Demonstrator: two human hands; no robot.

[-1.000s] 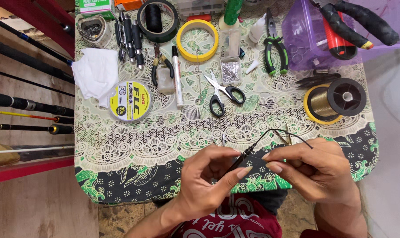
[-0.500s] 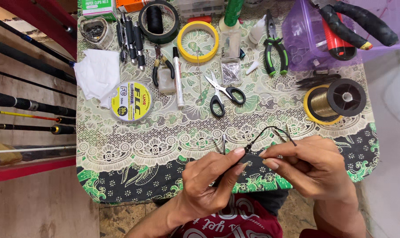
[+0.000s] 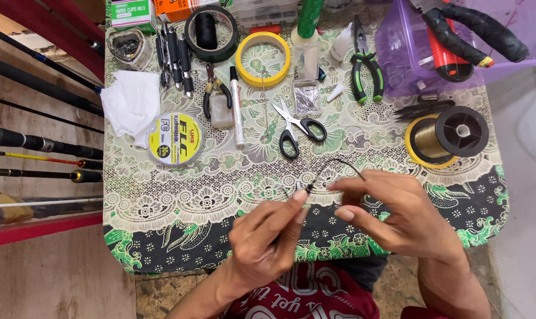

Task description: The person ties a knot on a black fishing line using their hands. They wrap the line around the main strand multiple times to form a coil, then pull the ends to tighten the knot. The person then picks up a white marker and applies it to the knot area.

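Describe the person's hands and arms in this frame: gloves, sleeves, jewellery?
Both hands are bare: no gloves, rings or watch on the left hand or the right hand. The forearms are bare too, with no sleeves in view. Below them shows a red shirt with white print.

The desk point(image 3: 161, 195) is lit evenly by soft, bright daylight, only faint shadows being cast beside the tools, while mild glare is seen off its far right corner and everything is rendered sharply.
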